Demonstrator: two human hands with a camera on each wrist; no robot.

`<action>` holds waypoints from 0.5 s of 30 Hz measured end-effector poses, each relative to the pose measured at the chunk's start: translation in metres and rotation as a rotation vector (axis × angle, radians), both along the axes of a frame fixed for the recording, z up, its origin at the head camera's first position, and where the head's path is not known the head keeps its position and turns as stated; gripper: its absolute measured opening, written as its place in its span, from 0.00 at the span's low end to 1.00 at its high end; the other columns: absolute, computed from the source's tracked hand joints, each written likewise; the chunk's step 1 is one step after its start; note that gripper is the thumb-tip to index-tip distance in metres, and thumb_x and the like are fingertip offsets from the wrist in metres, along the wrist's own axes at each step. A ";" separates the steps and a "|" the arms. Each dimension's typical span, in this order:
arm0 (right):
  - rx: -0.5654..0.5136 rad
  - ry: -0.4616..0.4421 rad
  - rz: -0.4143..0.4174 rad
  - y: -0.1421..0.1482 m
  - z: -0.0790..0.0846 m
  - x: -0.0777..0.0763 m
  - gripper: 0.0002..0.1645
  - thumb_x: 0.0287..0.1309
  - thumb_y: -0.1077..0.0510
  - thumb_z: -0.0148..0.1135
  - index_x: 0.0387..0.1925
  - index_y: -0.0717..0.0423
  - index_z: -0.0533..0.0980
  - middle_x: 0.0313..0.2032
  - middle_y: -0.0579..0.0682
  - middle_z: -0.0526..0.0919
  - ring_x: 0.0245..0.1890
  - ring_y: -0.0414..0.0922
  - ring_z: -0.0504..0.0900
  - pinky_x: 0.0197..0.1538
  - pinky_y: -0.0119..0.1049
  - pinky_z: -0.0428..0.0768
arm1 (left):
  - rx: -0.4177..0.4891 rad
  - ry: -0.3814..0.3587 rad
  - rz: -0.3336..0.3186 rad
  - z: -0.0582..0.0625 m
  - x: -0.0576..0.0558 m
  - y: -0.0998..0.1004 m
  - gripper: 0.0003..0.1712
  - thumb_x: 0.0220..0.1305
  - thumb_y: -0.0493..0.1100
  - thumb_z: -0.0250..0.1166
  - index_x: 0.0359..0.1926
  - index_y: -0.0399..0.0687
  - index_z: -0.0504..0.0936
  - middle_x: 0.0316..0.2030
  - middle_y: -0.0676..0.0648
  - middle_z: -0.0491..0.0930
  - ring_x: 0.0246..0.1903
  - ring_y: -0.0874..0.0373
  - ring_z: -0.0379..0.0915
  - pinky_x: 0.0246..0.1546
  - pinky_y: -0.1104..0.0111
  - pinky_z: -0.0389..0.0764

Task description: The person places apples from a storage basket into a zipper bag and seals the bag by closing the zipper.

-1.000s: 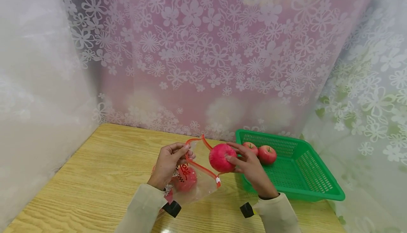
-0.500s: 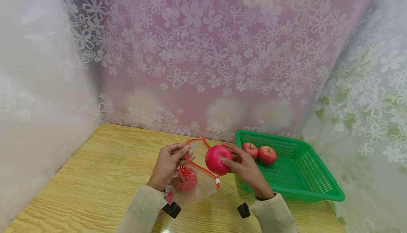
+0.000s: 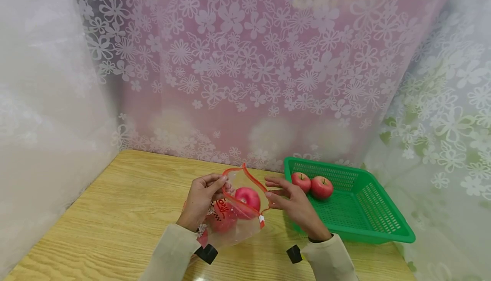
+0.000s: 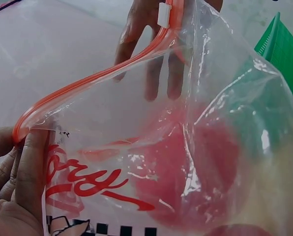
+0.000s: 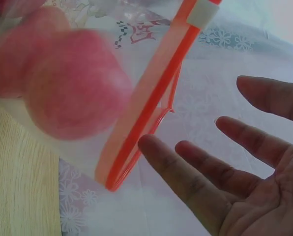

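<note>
Zip bag (image 3: pixel 245 232) bearing red letters (image 4: pixel 90 182) "ory": left hand (image 3: pixel 201 198) pinches it, right hand (image 3: pixel 295 204) is splayed.

I have the left grip (image 3: pixel 201 198) pinching the red-edged rim of a clear zip bag (image 3: pixel 241 234) over the wooden counter (image 3: pixel 130 204), its mouth spread apart. Inside, I see a red apple (image 3: pixel 247 202) near the opening and, beside it, a second apple (image 3: pixel 224 221) behind the red lettering. The right grip (image 3: pixel 291 202), fingers extended, is at the opposite rim; I can't tell whether the fingertips touch it. Farther right, I see a green basket (image 3: pixel 379 235) with two apples (image 3: pixel 322 188) side by side at its left end.
</note>
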State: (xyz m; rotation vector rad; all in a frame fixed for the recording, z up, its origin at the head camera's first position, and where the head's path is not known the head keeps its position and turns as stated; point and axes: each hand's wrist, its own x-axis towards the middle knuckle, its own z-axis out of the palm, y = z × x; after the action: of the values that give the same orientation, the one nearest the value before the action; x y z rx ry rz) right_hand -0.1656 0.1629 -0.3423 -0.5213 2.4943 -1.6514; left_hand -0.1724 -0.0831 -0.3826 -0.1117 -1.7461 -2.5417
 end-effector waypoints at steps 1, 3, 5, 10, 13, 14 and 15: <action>0.003 0.006 0.005 0.001 0.000 0.000 0.29 0.63 0.54 0.63 0.64 0.55 0.70 0.60 0.59 0.73 0.54 0.55 0.77 0.46 0.43 0.83 | 0.001 0.002 0.002 0.000 0.000 0.000 0.12 0.67 0.36 0.60 0.43 0.27 0.80 0.28 0.46 0.84 0.29 0.58 0.84 0.34 0.70 0.84; 0.005 0.017 0.004 0.004 0.001 0.000 0.28 0.63 0.54 0.62 0.63 0.56 0.70 0.59 0.59 0.74 0.53 0.55 0.77 0.47 0.44 0.83 | -0.002 0.004 0.006 0.000 0.000 0.000 0.12 0.67 0.36 0.60 0.44 0.27 0.80 0.29 0.46 0.84 0.30 0.57 0.84 0.34 0.70 0.84; 0.002 0.016 -0.009 0.006 0.002 -0.001 0.27 0.64 0.54 0.62 0.63 0.55 0.71 0.58 0.58 0.75 0.54 0.55 0.77 0.47 0.45 0.83 | 0.003 0.009 0.002 0.001 0.000 0.000 0.12 0.67 0.37 0.61 0.44 0.28 0.80 0.29 0.46 0.84 0.31 0.56 0.85 0.35 0.69 0.84; -0.007 0.030 -0.020 0.012 0.004 -0.001 0.26 0.64 0.57 0.61 0.62 0.58 0.71 0.58 0.60 0.74 0.56 0.58 0.75 0.46 0.47 0.83 | -0.014 0.004 0.013 0.001 0.001 0.000 0.12 0.67 0.38 0.62 0.44 0.30 0.81 0.30 0.46 0.85 0.31 0.56 0.84 0.35 0.70 0.84; -0.003 0.041 -0.012 0.016 0.006 0.000 0.27 0.65 0.56 0.61 0.63 0.59 0.70 0.59 0.61 0.73 0.56 0.58 0.75 0.47 0.44 0.83 | -0.032 -0.014 0.023 0.001 0.001 0.000 0.13 0.67 0.39 0.62 0.44 0.30 0.81 0.30 0.46 0.84 0.30 0.57 0.84 0.34 0.71 0.84; 0.000 0.043 -0.013 0.017 0.006 0.000 0.28 0.65 0.55 0.61 0.63 0.58 0.70 0.59 0.61 0.73 0.56 0.58 0.75 0.47 0.43 0.83 | -0.038 -0.021 0.026 0.002 0.001 0.000 0.13 0.67 0.39 0.61 0.44 0.31 0.81 0.30 0.46 0.84 0.30 0.58 0.84 0.33 0.71 0.84; 0.000 0.045 -0.014 0.018 0.007 0.000 0.28 0.65 0.54 0.61 0.64 0.58 0.69 0.59 0.61 0.73 0.56 0.57 0.75 0.47 0.42 0.83 | -0.036 -0.029 0.027 0.002 0.002 0.000 0.12 0.67 0.38 0.61 0.44 0.30 0.81 0.30 0.45 0.84 0.30 0.58 0.83 0.33 0.71 0.84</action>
State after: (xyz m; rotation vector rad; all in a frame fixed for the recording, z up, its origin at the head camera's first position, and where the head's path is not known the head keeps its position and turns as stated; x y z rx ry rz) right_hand -0.1652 0.1805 -0.3357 -0.5485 2.5347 -1.6633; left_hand -0.1706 -0.0831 -0.3807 -0.0537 -1.7921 -2.5060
